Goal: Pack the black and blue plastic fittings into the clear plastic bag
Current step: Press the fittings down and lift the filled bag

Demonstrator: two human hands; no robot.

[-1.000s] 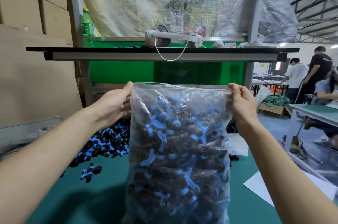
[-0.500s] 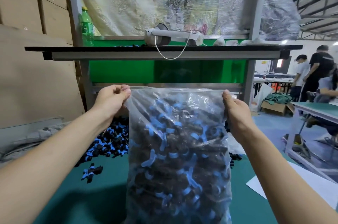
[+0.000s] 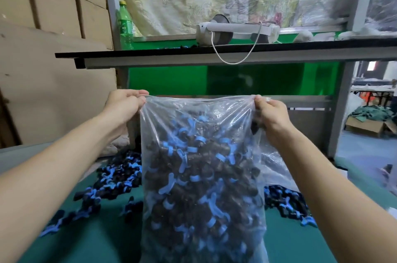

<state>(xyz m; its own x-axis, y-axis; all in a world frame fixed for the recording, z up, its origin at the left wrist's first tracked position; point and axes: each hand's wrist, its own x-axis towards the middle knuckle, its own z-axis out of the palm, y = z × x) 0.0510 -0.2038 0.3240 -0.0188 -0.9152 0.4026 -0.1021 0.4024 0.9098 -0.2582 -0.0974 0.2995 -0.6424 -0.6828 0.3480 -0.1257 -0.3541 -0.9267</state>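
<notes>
While both hands hold it up by the mouth, the clear plastic bag [image 3: 199, 112] hangs upright over the green surface [image 3: 96, 234], long axis vertical, mouth up, bottom cut off by the frame edge. Left hand [image 3: 125, 104] pinches the bag's top left corner and right hand [image 3: 271, 113] pinches the top right corner, with the rim stretched between them. Bag is filled for most of its height with black and blue fittings [image 3: 199, 179], jumbled and pointing every way. Loose pile [image 3: 120, 176] on the surface left of the bag, second pile [image 3: 286, 200] right of it, partly behind. Shelf [image 3: 150, 53] above and behind the bag carries a white headset [image 3: 236, 31].
</notes>
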